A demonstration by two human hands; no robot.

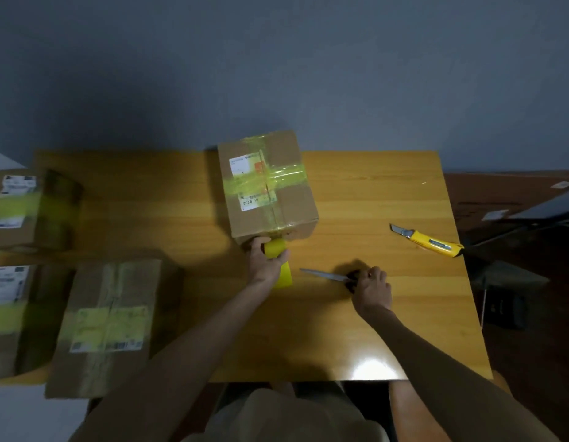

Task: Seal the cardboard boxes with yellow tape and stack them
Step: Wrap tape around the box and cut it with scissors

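Observation:
A cardboard box (289, 215) crossed with yellow tape stands on the wooden table (388, 314), a white label on its top. At the box's near side my left hand (264, 263) grips a roll of yellow tape (278, 260), whose strip runs up onto the box. To the right, my right hand (371, 287) holds scissors (328, 275) by their dark handles. Their blades lie low over the table and point left toward the tape roll.
A yellow utility knife (428, 240) lies on the table's right part, blade out. Several taped boxes sit at the left: one (108, 323) near my left arm, two (18, 208) (9, 317) at the frame's edge. Dark furniture (516, 205) stands to the right.

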